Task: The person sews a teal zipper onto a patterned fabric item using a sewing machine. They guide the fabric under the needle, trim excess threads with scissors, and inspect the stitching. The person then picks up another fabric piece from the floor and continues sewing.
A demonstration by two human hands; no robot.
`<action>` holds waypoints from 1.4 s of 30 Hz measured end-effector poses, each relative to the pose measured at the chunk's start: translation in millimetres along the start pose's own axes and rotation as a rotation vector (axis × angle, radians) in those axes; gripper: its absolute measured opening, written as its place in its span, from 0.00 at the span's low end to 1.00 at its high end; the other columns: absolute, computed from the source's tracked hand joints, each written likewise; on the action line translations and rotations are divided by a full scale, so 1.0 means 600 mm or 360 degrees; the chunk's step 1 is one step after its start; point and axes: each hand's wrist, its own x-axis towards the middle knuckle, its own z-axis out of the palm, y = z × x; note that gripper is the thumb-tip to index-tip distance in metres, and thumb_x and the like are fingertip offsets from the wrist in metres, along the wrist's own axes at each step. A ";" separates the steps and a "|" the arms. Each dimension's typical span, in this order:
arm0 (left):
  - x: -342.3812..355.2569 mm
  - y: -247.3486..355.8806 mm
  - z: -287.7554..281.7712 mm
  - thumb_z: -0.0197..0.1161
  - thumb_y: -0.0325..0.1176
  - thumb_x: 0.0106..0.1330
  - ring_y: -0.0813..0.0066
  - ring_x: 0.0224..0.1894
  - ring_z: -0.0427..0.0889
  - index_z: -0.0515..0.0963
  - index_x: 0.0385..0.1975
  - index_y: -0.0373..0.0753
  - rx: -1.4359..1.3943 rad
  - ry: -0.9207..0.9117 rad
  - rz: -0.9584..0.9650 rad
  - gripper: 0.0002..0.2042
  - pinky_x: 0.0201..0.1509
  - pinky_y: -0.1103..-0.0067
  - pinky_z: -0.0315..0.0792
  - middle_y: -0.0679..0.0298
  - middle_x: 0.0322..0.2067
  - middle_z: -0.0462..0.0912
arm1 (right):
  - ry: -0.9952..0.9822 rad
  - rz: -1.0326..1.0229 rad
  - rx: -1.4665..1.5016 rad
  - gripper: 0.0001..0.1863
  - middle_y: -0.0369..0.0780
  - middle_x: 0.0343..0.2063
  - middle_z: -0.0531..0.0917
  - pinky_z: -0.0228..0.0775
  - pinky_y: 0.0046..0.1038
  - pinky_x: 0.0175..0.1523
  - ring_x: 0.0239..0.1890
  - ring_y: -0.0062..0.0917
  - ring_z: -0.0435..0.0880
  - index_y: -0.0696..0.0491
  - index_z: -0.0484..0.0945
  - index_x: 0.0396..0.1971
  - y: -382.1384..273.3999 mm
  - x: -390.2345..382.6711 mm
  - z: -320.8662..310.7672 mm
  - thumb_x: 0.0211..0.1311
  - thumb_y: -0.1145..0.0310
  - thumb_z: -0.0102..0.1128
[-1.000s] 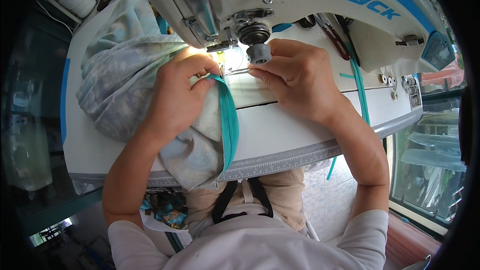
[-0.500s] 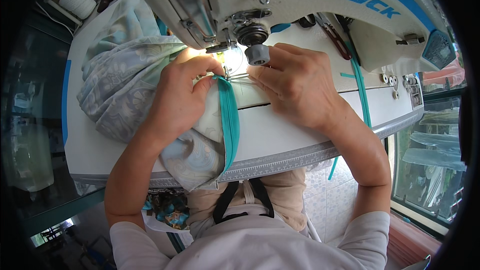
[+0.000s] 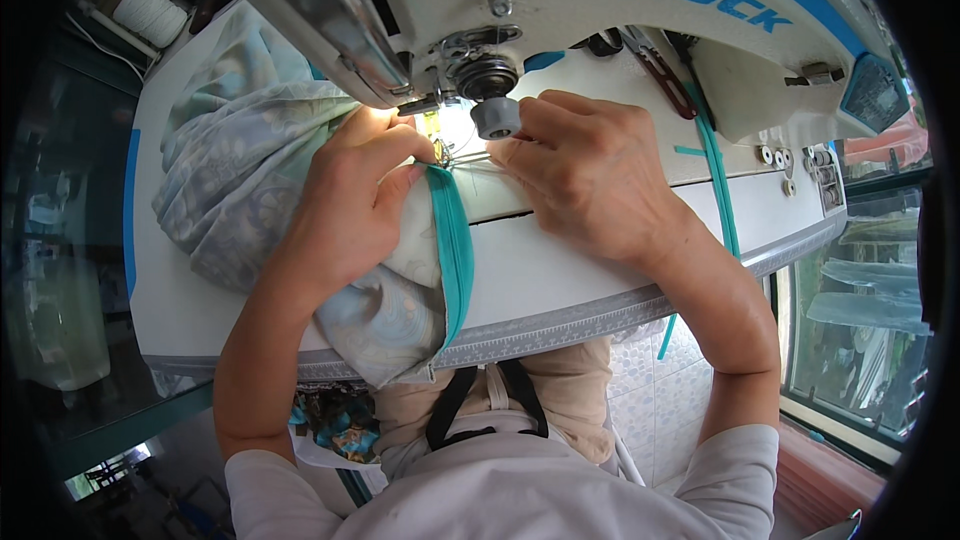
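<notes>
My left hand (image 3: pixel 360 190) is closed on the pale patterned fabric (image 3: pixel 230 160) and the top of a teal zipper tape (image 3: pixel 452 270), just left of the lit needle area (image 3: pixel 445 125) of a white sewing machine (image 3: pixel 650 25). The tape hangs toward me along the fabric's edge. My right hand (image 3: pixel 585 170) is right of the needle, fingers closed on thin metal tweezers (image 3: pixel 468 154) whose tips reach to the tape's top beside the presser foot. Its fingertips are partly hidden behind a grey knob (image 3: pixel 496 118).
A white table (image 3: pixel 550 290) has a grey ruler strip along its front edge. Right are red-handled scissors (image 3: pixel 668 80), small bobbins (image 3: pixel 775 156) and loose teal strips (image 3: pixel 718 200). A white thread cone (image 3: pixel 150 10) stands back left. A window (image 3: pixel 865 310) is at right.
My right hand has turned slightly and edged leftward with the tweezers. My left hand stays at the tape's top, moved only slightly. The whole view has shifted a little.
</notes>
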 end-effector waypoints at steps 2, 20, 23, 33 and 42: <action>0.001 0.004 -0.002 0.65 0.20 0.66 0.66 0.34 0.81 0.84 0.44 0.34 0.0025 -0.0018 -0.0029 0.08 0.40 0.74 0.75 0.56 0.34 0.83 | -0.0002 -0.0002 -0.0003 0.04 0.33 0.27 0.78 0.77 0.30 0.32 0.35 0.25 0.83 0.51 0.80 0.22 -0.001 0.000 0.000 0.43 0.72 0.64; 0.022 0.002 0.004 0.66 0.22 0.65 0.55 0.50 0.75 0.79 0.38 0.33 -0.0047 -0.0089 -0.0337 0.05 0.58 0.67 0.69 0.53 0.41 0.75 | -0.0011 0.0067 0.0038 0.06 0.33 0.27 0.79 0.75 0.31 0.31 0.33 0.27 0.83 0.51 0.83 0.26 -0.001 0.002 -0.003 0.45 0.74 0.66; 0.023 0.003 0.007 0.67 0.22 0.64 0.55 0.49 0.75 0.79 0.36 0.32 -0.0124 -0.0030 -0.0287 0.04 0.57 0.67 0.69 0.53 0.42 0.75 | 0.0148 0.0151 0.0152 0.06 0.32 0.27 0.81 0.73 0.31 0.30 0.31 0.27 0.84 0.50 0.85 0.30 0.002 0.002 0.001 0.50 0.74 0.69; 0.025 -0.005 0.010 0.67 0.21 0.63 0.52 0.50 0.76 0.79 0.35 0.31 -0.0132 -0.0053 -0.0233 0.05 0.58 0.66 0.69 0.51 0.41 0.77 | 0.0237 0.0197 0.0252 0.04 0.32 0.26 0.81 0.72 0.31 0.29 0.28 0.29 0.83 0.51 0.84 0.30 0.000 0.009 0.014 0.54 0.72 0.72; 0.020 -0.007 0.013 0.67 0.20 0.62 0.52 0.51 0.77 0.78 0.36 0.32 -0.0157 0.0031 -0.0192 0.05 0.57 0.67 0.69 0.52 0.42 0.77 | 0.0215 0.0189 0.0168 0.04 0.33 0.26 0.82 0.71 0.31 0.28 0.28 0.29 0.83 0.51 0.84 0.30 0.001 0.008 0.014 0.55 0.72 0.71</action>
